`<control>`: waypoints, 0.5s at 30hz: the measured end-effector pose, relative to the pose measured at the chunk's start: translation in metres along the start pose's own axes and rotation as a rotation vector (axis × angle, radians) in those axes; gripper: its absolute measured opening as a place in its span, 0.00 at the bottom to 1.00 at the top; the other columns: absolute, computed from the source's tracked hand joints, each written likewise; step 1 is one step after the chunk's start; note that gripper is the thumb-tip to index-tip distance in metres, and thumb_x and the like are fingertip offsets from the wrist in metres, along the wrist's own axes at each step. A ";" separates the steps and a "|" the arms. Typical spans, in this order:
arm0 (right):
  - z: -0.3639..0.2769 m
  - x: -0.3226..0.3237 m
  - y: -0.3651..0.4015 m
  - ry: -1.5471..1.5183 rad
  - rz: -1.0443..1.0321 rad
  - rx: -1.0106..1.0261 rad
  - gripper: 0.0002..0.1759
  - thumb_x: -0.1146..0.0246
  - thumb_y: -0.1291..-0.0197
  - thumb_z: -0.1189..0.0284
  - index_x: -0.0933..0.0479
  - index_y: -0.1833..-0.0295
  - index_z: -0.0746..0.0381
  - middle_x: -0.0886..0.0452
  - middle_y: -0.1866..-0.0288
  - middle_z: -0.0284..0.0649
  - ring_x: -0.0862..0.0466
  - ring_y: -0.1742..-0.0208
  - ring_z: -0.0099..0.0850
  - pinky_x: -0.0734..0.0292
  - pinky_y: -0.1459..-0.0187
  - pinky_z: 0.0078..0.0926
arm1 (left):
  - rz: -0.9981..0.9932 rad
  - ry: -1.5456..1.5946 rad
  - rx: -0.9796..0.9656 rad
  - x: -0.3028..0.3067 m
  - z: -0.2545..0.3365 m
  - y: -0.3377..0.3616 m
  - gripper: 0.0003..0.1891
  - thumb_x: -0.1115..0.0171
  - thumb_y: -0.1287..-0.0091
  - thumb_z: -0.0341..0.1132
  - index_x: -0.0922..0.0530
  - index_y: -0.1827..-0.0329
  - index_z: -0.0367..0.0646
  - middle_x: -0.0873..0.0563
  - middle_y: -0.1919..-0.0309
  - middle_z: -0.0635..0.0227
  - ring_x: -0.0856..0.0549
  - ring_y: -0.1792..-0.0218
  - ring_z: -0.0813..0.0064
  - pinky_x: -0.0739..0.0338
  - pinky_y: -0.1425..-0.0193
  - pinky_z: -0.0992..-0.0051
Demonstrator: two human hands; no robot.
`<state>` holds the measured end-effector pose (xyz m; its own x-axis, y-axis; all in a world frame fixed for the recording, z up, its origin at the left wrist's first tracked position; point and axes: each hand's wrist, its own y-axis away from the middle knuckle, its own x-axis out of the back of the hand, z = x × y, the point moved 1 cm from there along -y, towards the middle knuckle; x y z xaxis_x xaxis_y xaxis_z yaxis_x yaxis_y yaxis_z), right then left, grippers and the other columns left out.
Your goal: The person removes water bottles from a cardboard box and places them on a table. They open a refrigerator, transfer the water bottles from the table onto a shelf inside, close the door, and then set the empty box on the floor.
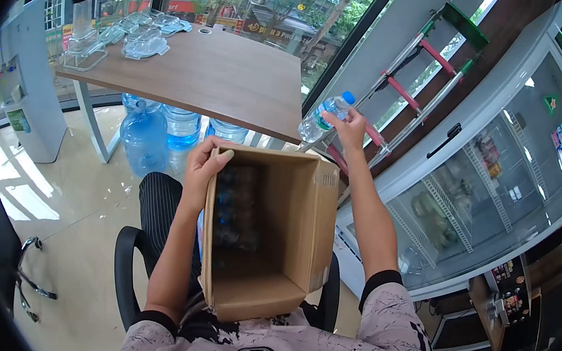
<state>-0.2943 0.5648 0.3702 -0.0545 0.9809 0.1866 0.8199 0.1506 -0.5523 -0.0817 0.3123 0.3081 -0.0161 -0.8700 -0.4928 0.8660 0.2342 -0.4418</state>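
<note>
While the right hand (349, 126) pinches 1 bottle (313, 125) beyond the box's far right corner (321, 160) and the left hand (202, 166) clasps its far left rim (211, 199), a loose pinch could drop the bottle; 1-sided support could tip the box (323, 228).

Steadying box (301, 212) before table (216, 79), gripping far left corner with left hand (203, 167); having bottles (239, 216) lying inside along left wall. Holding single bottle (328, 115) in right hand (351, 129), beyond box's far right corner, near table's near right corner. Having items (145, 45) lying towards table's left edge, jugs (144, 140) standing beneath near edge, dispenser (42, 133) standing left, ladder (402, 94) right, fridge (488, 163) farther right.
</note>
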 end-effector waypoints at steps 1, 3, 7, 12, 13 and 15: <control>0.008 -0.003 -0.001 0.041 0.019 -0.063 0.23 0.25 0.58 0.72 0.22 0.55 0.67 0.17 0.60 0.39 0.17 0.61 0.24 0.22 0.58 0.22 | 0.003 -0.023 -0.002 0.003 -0.003 -0.001 0.10 0.43 0.38 0.34 0.23 0.59 0.37 0.19 0.66 0.71 0.25 0.64 0.85 0.31 0.56 0.83; 0.019 -0.012 -0.008 0.016 0.035 -0.064 0.23 0.25 0.58 0.72 0.22 0.55 0.68 0.17 0.61 0.39 0.17 0.61 0.24 0.22 0.58 0.22 | -0.001 -0.028 0.004 0.004 -0.005 -0.003 0.10 0.43 0.38 0.34 0.23 0.59 0.36 0.19 0.65 0.70 0.25 0.64 0.85 0.31 0.56 0.83; 0.047 -0.032 -0.029 0.172 0.053 -0.024 0.24 0.24 0.62 0.66 0.21 0.59 0.67 0.16 0.65 0.40 0.17 0.64 0.25 0.22 0.61 0.23 | -0.042 0.031 0.063 0.003 -0.008 -0.005 0.11 0.42 0.39 0.33 0.23 0.58 0.36 0.18 0.62 0.68 0.24 0.62 0.84 0.30 0.54 0.82; 0.074 -0.066 -0.048 0.347 0.009 0.004 0.27 0.23 0.65 0.61 0.20 0.61 0.66 0.15 0.66 0.40 0.16 0.67 0.26 0.22 0.62 0.25 | -0.065 0.066 0.063 0.009 -0.011 -0.014 0.12 0.42 0.39 0.33 0.24 0.57 0.35 0.17 0.59 0.65 0.22 0.59 0.83 0.30 0.50 0.81; 0.075 -0.074 -0.050 0.347 -0.009 0.001 0.27 0.23 0.65 0.61 0.20 0.61 0.66 0.15 0.66 0.40 0.16 0.67 0.26 0.22 0.62 0.25 | -0.039 0.065 0.073 0.012 -0.012 -0.015 0.13 0.41 0.40 0.34 0.24 0.57 0.34 0.17 0.58 0.63 0.22 0.59 0.81 0.30 0.49 0.80; 0.077 -0.091 -0.055 0.312 -0.022 0.012 0.29 0.23 0.64 0.61 0.22 0.57 0.67 0.16 0.65 0.41 0.16 0.66 0.26 0.22 0.61 0.26 | -0.012 0.036 0.063 0.016 -0.013 -0.017 0.14 0.41 0.41 0.35 0.24 0.57 0.34 0.17 0.57 0.62 0.22 0.58 0.81 0.30 0.48 0.79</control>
<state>-0.3780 0.4770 0.3212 0.1074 0.8926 0.4378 0.8136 0.1742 -0.5547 -0.1030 0.3001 0.2984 -0.0440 -0.8560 -0.5151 0.8954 0.1949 -0.4004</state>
